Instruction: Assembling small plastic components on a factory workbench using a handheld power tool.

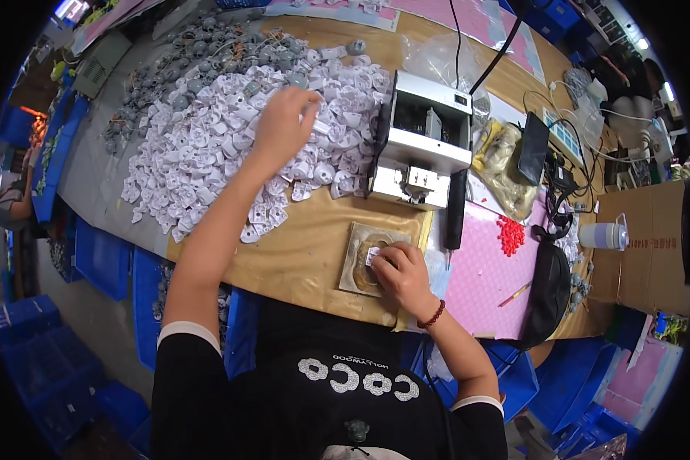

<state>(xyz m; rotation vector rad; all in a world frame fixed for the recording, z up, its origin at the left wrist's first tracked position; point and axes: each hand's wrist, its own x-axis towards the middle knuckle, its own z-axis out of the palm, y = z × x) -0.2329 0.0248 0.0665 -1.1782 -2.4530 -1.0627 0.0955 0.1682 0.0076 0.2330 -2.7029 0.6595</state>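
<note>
My left hand [285,126] hovers above a big heap of small white plastic parts [207,146]. Its thumb and forefinger are apart with nothing visible between them; the other fingers are partly hidden. A second heap, of round grey parts with wires [207,46], borders the white one on the far side. My right hand [403,277], wearing a beaded bracelet, has its fingertips closed on a small white plastic part [372,256]. That part sits over the hollow of a square, worn block [350,280] near the table's front edge.
Behind the block stands a silver and black machine [422,138]. Beside it lies a black-handled screwdriver [455,207]. Small red pieces [510,235] and a pen [515,294] rest on a pink sheet [475,299]. A black bag [548,287] and a cup [602,235] are at right.
</note>
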